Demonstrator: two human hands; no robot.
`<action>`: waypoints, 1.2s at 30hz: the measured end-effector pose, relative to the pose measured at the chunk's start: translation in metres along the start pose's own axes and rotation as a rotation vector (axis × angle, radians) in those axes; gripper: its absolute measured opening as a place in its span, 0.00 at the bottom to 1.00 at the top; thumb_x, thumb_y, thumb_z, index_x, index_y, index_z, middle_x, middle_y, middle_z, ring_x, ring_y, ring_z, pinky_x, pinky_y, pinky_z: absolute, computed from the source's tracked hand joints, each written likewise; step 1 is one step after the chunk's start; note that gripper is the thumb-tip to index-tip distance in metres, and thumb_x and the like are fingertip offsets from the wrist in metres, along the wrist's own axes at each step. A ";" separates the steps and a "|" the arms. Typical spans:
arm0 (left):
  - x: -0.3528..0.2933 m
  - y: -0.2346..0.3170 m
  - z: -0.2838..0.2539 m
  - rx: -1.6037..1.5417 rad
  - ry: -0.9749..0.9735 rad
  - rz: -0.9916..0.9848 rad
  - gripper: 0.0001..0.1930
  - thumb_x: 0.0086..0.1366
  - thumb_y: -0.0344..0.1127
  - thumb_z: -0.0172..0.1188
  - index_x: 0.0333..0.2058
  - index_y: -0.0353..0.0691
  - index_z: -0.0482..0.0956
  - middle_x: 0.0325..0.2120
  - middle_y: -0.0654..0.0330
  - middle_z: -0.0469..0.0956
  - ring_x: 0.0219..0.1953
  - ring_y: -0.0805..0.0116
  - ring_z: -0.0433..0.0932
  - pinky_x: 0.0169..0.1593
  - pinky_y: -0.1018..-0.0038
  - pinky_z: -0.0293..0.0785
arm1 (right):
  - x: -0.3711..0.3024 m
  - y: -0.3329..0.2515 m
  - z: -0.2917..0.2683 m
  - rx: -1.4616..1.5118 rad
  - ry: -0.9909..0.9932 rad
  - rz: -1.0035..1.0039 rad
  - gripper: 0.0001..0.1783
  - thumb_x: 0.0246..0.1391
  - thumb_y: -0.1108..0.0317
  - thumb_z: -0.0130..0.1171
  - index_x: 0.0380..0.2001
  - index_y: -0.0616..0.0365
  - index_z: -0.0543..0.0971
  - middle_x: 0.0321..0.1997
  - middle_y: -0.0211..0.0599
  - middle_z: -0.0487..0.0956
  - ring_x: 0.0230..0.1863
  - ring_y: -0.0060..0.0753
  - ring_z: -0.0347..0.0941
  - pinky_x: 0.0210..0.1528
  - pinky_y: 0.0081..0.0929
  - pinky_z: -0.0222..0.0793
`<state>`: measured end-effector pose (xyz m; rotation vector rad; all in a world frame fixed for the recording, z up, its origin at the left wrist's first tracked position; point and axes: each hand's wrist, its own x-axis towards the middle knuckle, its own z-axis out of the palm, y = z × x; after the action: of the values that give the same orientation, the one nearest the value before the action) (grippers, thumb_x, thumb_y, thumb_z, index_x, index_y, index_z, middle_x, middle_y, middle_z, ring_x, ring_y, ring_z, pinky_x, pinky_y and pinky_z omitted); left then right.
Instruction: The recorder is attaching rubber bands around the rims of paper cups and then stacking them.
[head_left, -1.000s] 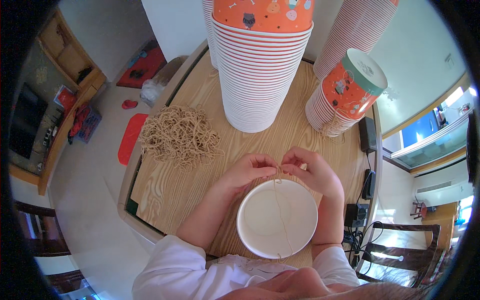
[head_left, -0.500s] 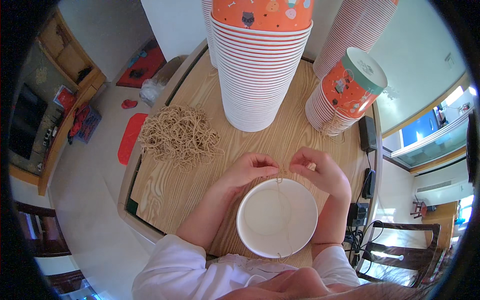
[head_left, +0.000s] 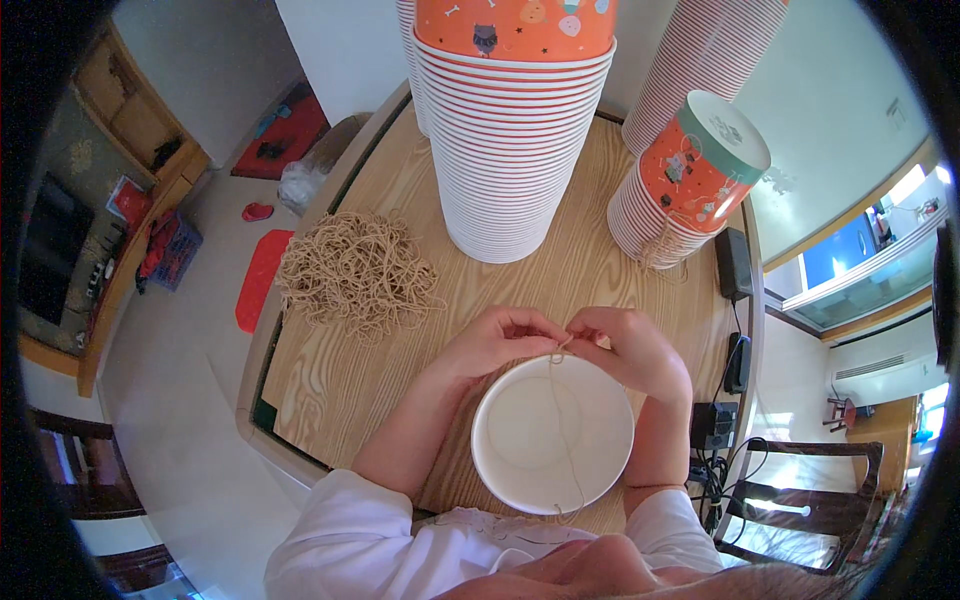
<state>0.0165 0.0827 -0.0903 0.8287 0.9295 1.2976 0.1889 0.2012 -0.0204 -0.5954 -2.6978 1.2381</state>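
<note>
A white paper bucket (head_left: 520, 430) stands right in front of me on the wooden table, its mouth facing up. A thin tan string (head_left: 562, 430) runs across the mouth from the far rim to the near rim. At the far rim my left hand (head_left: 508, 335) pinches the string between thumb and forefinger. My right hand (head_left: 628, 350) is closed in a pinch on the string there too, its fingertips meeting those of the left. A small loop of string hangs at the rim beneath them. The exact knotting between the fingertips is hidden.
A heap of loose tan string (head_left: 358, 270) lies to the left on the table (head_left: 330, 390). Tall nested bucket stacks (head_left: 510, 140) rise at the back. A shorter orange-and-green stack (head_left: 690, 180) stands back right. Black power adapters (head_left: 735, 265) line the right edge.
My hands have come together; the right hand has moved left, so its fingertips now meet the left's over the far rim. The view has shifted slightly.
</note>
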 end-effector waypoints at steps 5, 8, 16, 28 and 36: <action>0.001 -0.004 -0.001 0.206 0.065 0.122 0.07 0.59 0.29 0.62 0.37 0.36 0.83 0.32 0.63 0.80 0.34 0.77 0.77 0.38 0.80 0.72 | 0.000 -0.004 -0.001 0.026 -0.003 0.044 0.09 0.52 0.65 0.60 0.34 0.58 0.79 0.28 0.45 0.80 0.30 0.43 0.78 0.32 0.34 0.72; 0.002 -0.007 -0.004 0.300 0.117 0.160 0.07 0.59 0.30 0.63 0.35 0.36 0.83 0.31 0.62 0.80 0.33 0.77 0.77 0.36 0.80 0.72 | 0.001 -0.002 -0.001 0.038 0.009 0.012 0.09 0.52 0.65 0.60 0.33 0.58 0.79 0.28 0.45 0.80 0.30 0.42 0.78 0.32 0.34 0.72; 0.001 -0.002 0.000 0.292 0.124 0.088 0.09 0.58 0.31 0.64 0.36 0.34 0.82 0.32 0.61 0.79 0.33 0.76 0.77 0.37 0.79 0.72 | 0.002 -0.003 0.000 0.064 0.007 0.027 0.09 0.53 0.64 0.60 0.32 0.59 0.77 0.26 0.45 0.78 0.29 0.42 0.77 0.31 0.34 0.70; 0.003 -0.011 -0.001 -0.053 -0.019 -0.141 0.10 0.60 0.33 0.61 0.39 0.35 0.77 0.32 0.64 0.78 0.35 0.79 0.75 0.39 0.82 0.71 | 0.001 0.002 -0.001 0.074 0.012 -0.013 0.08 0.53 0.65 0.60 0.31 0.59 0.77 0.26 0.46 0.77 0.29 0.45 0.76 0.30 0.35 0.70; 0.002 -0.009 0.002 -0.028 -0.004 -0.040 0.08 0.58 0.29 0.62 0.36 0.37 0.74 0.30 0.64 0.76 0.35 0.78 0.74 0.41 0.80 0.71 | -0.003 -0.001 -0.006 -0.003 0.010 -0.017 0.06 0.51 0.74 0.61 0.31 0.64 0.77 0.26 0.39 0.78 0.28 0.30 0.75 0.33 0.26 0.70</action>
<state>0.0221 0.0839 -0.0975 0.7873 0.9187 1.2706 0.1934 0.2035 -0.0156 -0.5757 -2.6914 1.2244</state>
